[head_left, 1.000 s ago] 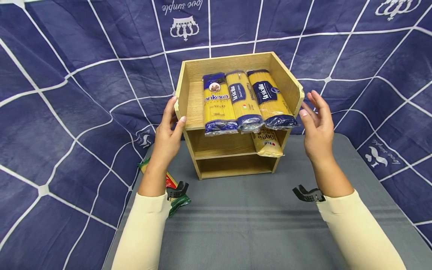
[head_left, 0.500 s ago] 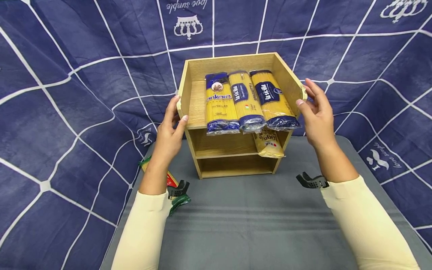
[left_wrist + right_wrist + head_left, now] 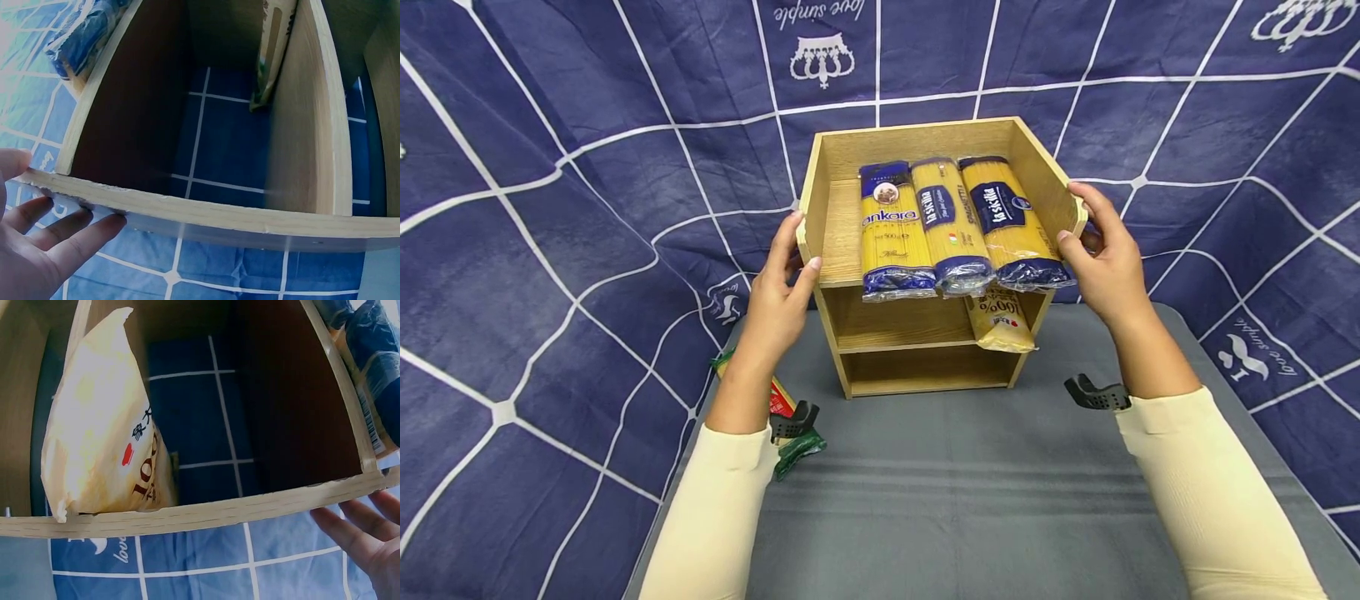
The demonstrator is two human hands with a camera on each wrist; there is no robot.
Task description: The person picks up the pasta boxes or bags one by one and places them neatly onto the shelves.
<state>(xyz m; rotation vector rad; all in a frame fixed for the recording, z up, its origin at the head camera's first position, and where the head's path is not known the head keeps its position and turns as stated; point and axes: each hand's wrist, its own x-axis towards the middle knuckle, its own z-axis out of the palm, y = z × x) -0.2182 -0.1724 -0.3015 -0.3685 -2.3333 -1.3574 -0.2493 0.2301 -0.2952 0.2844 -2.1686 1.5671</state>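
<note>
A small wooden shelf unit (image 3: 889, 367) stands in front of me in the head view. My left hand (image 3: 775, 300) holds the front corner of its upper left side panel, thumb on the near edge and fingers along the outer face. On the opposite panel my right hand (image 3: 1108, 262) has the same kind of grip. Between the hands, on the top level, lie three spaghetti packs: an Ankara pack (image 3: 895, 237), a slim La Sicilia pack (image 3: 951, 221) and a wider La Sicilia pack (image 3: 1011, 221). Their lower ends stick out past the front edge.
A tan 100% pack (image 3: 1000, 321) juts from the middle level at the right; the right wrist view shows this pack (image 3: 94, 437) large. A red, yellow and green pack (image 3: 781, 402) lies on the grey table (image 3: 955, 500), partly behind my left forearm. Blue gridded cloth (image 3: 715, 50) hangs around.
My right hand has closed in from just beside the right panel and now grips its front corner. The left hand keeps its hold. The packs stay in place on the shelf.
</note>
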